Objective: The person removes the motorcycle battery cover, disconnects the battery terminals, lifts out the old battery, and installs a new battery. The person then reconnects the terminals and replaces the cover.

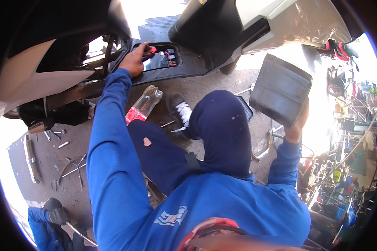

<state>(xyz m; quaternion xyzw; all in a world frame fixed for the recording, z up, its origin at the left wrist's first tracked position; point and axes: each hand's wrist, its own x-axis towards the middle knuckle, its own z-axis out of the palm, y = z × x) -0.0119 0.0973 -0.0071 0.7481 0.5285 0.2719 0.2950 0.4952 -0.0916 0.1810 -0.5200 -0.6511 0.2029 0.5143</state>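
My left hand reaches out to the open battery bay in a scooter's black floorboard, its fingers closed on a red-capped cable end. Red and black wires lie inside the bay. My right hand holds up a dark grey box-shaped battery from below, clear of the ground at my right. I am crouched in blue clothes, with my knees and one black shoe with white laces between the two hands.
An empty clear plastic bottle with a red label lies on the concrete under my left arm. Loose tools and bolts and a cross wrench lie at left. Another person's blue sleeve and gloved hand show at lower left. Workshop clutter fills the right.
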